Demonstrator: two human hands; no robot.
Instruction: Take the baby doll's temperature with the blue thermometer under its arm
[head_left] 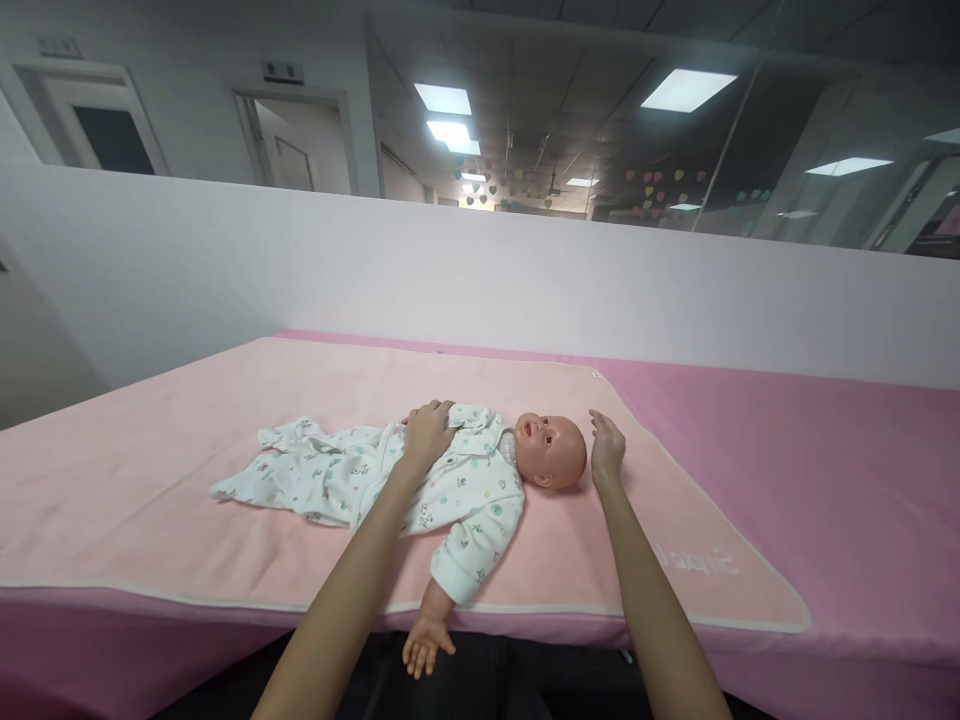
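A baby doll [469, 475] in a white patterned outfit lies on its back on a peach-pink mat [172, 420], its head to the right. My left hand [430, 432] rests on the doll's torso by its far sleeve, fingers laid over the cloth; their tips are partly hidden. A bit of the doll's far hand shows beside them. Close to the crown of the doll's head [553, 450], my right hand [607, 447] is open and slightly curved, with a small gap between them. The doll's near arm [429, 630] hangs over the front edge.
Under the mat, a pink cover [847, 480] spreads over the table and shows at the right. A low white partition [480, 270] stands along the back, with glass [585, 130] above it. At the upper left are two doorways.
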